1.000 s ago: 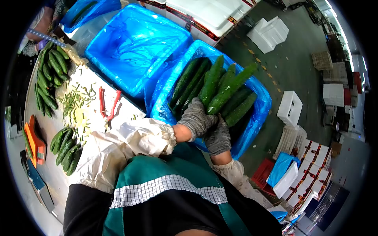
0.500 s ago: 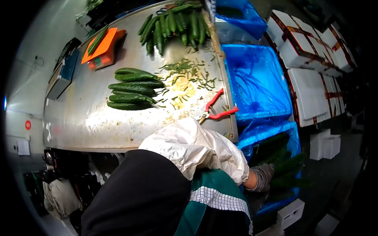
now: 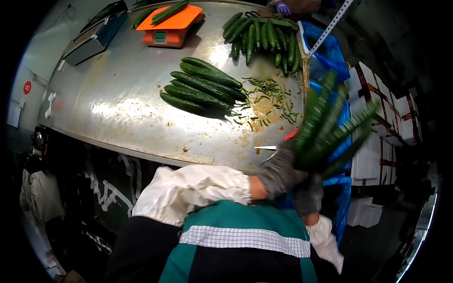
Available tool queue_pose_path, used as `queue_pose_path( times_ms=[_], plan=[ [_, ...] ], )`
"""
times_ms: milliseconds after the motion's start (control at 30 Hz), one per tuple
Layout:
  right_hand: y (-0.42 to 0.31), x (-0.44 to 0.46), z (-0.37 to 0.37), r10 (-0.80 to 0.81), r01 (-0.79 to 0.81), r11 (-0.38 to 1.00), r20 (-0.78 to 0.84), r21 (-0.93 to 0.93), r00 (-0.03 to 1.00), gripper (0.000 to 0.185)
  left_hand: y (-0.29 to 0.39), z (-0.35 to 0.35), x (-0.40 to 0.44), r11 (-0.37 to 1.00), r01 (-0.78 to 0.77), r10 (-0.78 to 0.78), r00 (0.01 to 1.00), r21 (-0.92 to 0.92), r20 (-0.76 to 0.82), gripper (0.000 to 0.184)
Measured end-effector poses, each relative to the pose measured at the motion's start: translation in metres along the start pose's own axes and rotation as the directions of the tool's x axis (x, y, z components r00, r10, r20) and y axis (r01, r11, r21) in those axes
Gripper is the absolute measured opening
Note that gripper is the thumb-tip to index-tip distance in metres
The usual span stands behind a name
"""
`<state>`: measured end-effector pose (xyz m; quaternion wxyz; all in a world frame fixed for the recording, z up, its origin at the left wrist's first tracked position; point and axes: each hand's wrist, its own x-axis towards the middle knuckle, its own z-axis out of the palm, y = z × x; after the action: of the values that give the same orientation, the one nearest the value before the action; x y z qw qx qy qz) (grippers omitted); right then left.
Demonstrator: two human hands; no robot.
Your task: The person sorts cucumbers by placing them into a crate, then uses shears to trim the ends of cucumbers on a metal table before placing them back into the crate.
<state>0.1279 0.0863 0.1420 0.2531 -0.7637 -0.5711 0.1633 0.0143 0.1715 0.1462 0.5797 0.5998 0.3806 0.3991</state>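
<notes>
Both my hands, in grey gloves, are at a bunch of long green cucumbers (image 3: 325,129) held up past the table's right edge, blurred by motion. My left hand (image 3: 282,172) is closed around the bunch's near left side. Lower down and to the right, my right hand (image 3: 309,194) grips the near ends, its fingers partly hidden. Beside my left hand lie red-handled shears (image 3: 267,147), blades pointing left and handles partly covered. A row of several cucumbers (image 3: 203,87) rests mid-table, next to cut stem bits (image 3: 271,94).
An orange scale (image 3: 165,37) bearing a cucumber stands at the back of the metal table (image 3: 113,118). A larger cucumber pile (image 3: 264,37) sits back right, with another person's purple-gloved hand (image 3: 283,8) beyond it. Blue-lined boxes (image 3: 337,207) and white foam boxes (image 3: 368,160) are on the right.
My left hand has come up out of the near blue-lined box, and a bunch of cucumbers is now raised beside the table. My right hand has come into view. The camera view has shifted.
</notes>
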Motion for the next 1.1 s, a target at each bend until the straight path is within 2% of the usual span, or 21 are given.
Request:
queue_pose_path(
  times_ms=[100,133,167,200,233,267,333,367,433,500,533,633,667,700,767,800,867,900,933,1000,1100],
  plan=[
    [-0.057,0.051,0.021,-0.296,0.292,0.955,0.149,0.050,0.943,0.044,-0.008,-0.051,-0.008,0.982,-0.016,-0.033,0.967,-0.186,-0.254,0.056],
    [-0.069,0.062,0.033,-0.529,0.524,0.848,0.116,0.075,0.840,0.044,-0.018,-0.065,-0.014,0.956,0.002,-0.106,0.936,-0.295,-0.337,0.051],
    [-0.073,0.075,0.055,-0.606,0.520,0.761,0.138,0.387,0.783,0.040,-0.038,-0.079,-0.017,0.917,0.005,-0.183,0.894,-0.400,-0.410,0.046],
    [-0.090,0.087,0.079,-0.352,-0.036,0.792,0.504,0.609,0.789,0.035,-0.062,-0.093,-0.022,0.894,-0.054,-0.182,0.862,-0.444,-0.472,0.042],
    [-0.107,0.100,0.103,-0.029,-0.599,0.609,0.769,0.520,0.638,0.031,-0.085,-0.110,-0.030,0.782,-0.136,-0.230,0.844,-0.608,-0.485,0.039],
    [-0.122,0.099,0.110,-0.110,-0.591,0.574,0.769,0.567,0.630,0.027,-0.107,-0.126,-0.038,0.637,-0.228,-0.277,0.823,-0.736,-0.495,0.036],
    [-0.151,0.096,0.123,-0.270,-0.590,0.485,0.752,0.645,0.601,0.026,-0.086,-0.135,-0.048,0.738,-0.300,-0.293,0.665,-0.605,-0.687,0.036],
    [-0.156,0.096,0.137,-0.303,-0.598,0.473,0.757,0.647,0.579,0.025,-0.069,-0.135,-0.052,0.972,-0.135,-0.102,0.494,-0.192,-0.863,0.038],
    [-0.167,0.100,0.158,-0.240,-0.579,0.623,0.833,0.526,0.498,0.024,-0.078,-0.147,-0.061,0.977,-0.098,-0.128,0.445,-0.191,-0.887,0.041],
    [-0.170,0.109,0.167,-0.214,-0.555,0.711,0.884,0.433,0.416,0.024,-0.090,-0.150,-0.071,0.942,0.025,-0.317,0.405,-0.336,-0.858,0.061],
    [-0.170,0.112,0.173,-0.174,-0.516,0.788,0.926,0.335,0.336,0.025,-0.097,-0.149,-0.069,0.967,0.049,-0.248,0.370,-0.248,-0.895,0.064],
    [-0.152,0.121,0.200,-0.226,-0.486,0.788,0.912,0.378,0.343,0.023,-0.112,-0.135,-0.059,0.956,0.007,-0.285,0.273,-0.295,-0.919,0.067],
    [-0.146,0.126,0.200,-0.233,-0.458,0.804,0.910,0.378,0.342,0.022,-0.122,-0.133,-0.057,0.945,0.037,-0.320,0.288,-0.324,-0.902,0.072],
    [-0.135,0.137,0.210,-0.188,-0.459,0.837,0.944,0.299,0.272,0.021,-0.128,-0.131,-0.053,0.944,0.039,-0.326,0.276,-0.328,-0.904,0.072],
    [-0.122,0.152,0.212,-0.209,-0.377,0.871,0.932,0.315,0.296,0.027,-0.136,-0.125,-0.044,0.921,0.042,-0.377,0.349,-0.387,-0.858,0.076],
    [-0.116,0.162,0.213,-0.234,-0.317,0.891,0.927,0.325,0.292,0.027,-0.139,-0.119,-0.035,0.934,0.031,-0.351,0.254,-0.355,-0.901,0.055],
    [-0.111,0.177,0.212,-0.232,-0.181,0.939,0.926,0.294,0.299,0.028,-0.135,-0.116,-0.026,0.906,0.006,-0.407,0.288,-0.423,-0.867,0.054],
    [-0.111,0.184,0.211,-0.232,-0.154,0.947,0.932,0.281,0.278,0.029,-0.133,-0.118,-0.021,0.874,-0.018,-0.452,0.339,-0.486,-0.825,0.053],
    [-0.109,0.191,0.212,-0.201,-0.185,0.949,0.942,0.256,0.269,0.029,-0.131,-0.120,-0.016,0.830,0.068,-0.546,0.304,-0.554,-0.781,0.049],
    [-0.109,0.200,0.213,-0.172,-0.211,0.950,0.952,0.228,0.254,0.030,-0.138,-0.120,-0.004,0.807,0.032,-0.565,0.332,-0.589,-0.756,0.048],
    [-0.115,0.212,0.208,-0.195,-0.108,0.963,0.918,0.245,0.346,0.033,-0.151,-0.123,0.017,0.688,0.001,-0.667,0.398,-0.726,-0.630,0.045]
  ],
)
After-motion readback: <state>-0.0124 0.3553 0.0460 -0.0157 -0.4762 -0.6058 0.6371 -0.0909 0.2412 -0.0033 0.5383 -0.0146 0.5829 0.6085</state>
